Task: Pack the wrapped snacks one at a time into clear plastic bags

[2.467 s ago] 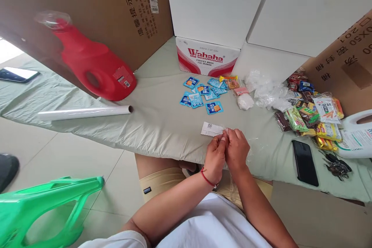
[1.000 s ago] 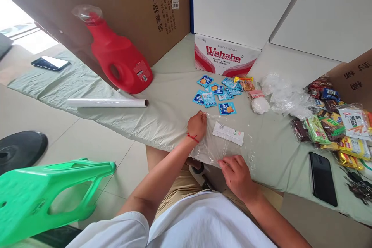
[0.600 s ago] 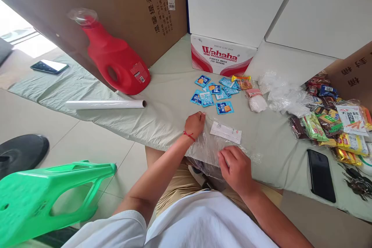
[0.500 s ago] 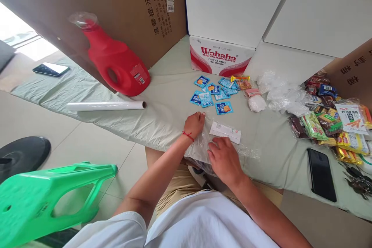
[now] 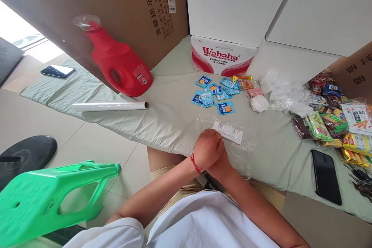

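Note:
A white printed packet [image 5: 228, 131] lies on clear plastic film [image 5: 238, 153] spread over the table's front edge. My left hand [image 5: 208, 148], with a red string at the wrist, is closed at the near left end of the packet, over the film. Against it and partly beneath it is my right hand [image 5: 221, 164], whose fingers are mostly hidden. What the left fingers hold cannot be made out. Several blue snack sachets [image 5: 226, 108] lie beyond the hands.
A white film roll [image 5: 113, 105] and a red jug [image 5: 122, 66] stand left. Crumpled clear plastic [image 5: 287, 93], snacks [image 5: 334, 124] and a black phone [image 5: 326, 177] are right. Behind is a Wahaha box [image 5: 222, 57]; a green stool [image 5: 52, 197] is lower left.
My left hand has moved right and toward me, meeting my right hand. The film now lies spread under and around the packet. The view has shifted slightly.

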Demonstrator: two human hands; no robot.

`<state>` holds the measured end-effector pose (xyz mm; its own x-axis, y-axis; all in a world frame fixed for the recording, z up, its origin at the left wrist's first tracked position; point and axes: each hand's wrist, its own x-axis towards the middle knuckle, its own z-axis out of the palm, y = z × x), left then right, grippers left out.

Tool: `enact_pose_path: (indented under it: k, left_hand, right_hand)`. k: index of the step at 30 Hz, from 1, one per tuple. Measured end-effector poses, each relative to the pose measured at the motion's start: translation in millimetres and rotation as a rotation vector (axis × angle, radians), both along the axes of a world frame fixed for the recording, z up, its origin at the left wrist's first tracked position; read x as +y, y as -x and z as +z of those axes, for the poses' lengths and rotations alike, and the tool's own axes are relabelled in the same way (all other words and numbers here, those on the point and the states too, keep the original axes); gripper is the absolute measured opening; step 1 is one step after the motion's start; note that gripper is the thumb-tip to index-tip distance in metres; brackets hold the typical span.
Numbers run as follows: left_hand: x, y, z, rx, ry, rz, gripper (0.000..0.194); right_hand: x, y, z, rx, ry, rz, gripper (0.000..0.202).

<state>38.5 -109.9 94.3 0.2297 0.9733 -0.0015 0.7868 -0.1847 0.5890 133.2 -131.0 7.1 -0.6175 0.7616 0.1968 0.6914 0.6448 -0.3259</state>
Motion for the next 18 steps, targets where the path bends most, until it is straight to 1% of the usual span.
enact_pose_path:
  k: [2,4,6,8,11,14,16,18]
  left_hand:
    - [17,5,-9.9,0.093,0.022,0.079,0.028]
    - [37,22,-17.1,0.167,0.072,0.169,0.029]
    - [55,43,-21.0,0.199,0.132,0.22,0.033]
    - [68,63,-22.1,0.215,0.161,0.186,0.035]
    - [81,80,-20.4,0.243,0.187,0.1,0.032]
    - [86,77,-16.9,0.294,0.193,0.092,0.032]
    - [83,66,-15.7,0.346,0.17,0.112,0.035]
    - [76,51,-18.2,0.391,0.127,0.144,0.039]
  right_hand:
    - [-1,-2,8.8,-0.055,0.044,-0.052,0.06]
    - [-3,-5,21.5,-0.105,0.089,-0.085,0.06]
    - [-5,-8,32.6,-0.117,0.09,-0.062,0.056]
    - [-8,-11,38.7,-0.101,0.058,0.023,0.055]
    - [-14,-13,36.6,-0.069,0.025,0.213,0.05]
    - [-22,-9,24.3,-0.055,0.004,0.345,0.041]
    - [-29,-3,15.3,-0.056,-0.007,0.37,0.037]
    - [-37,5,10.8,-0.059,-0.001,0.352,0.035]
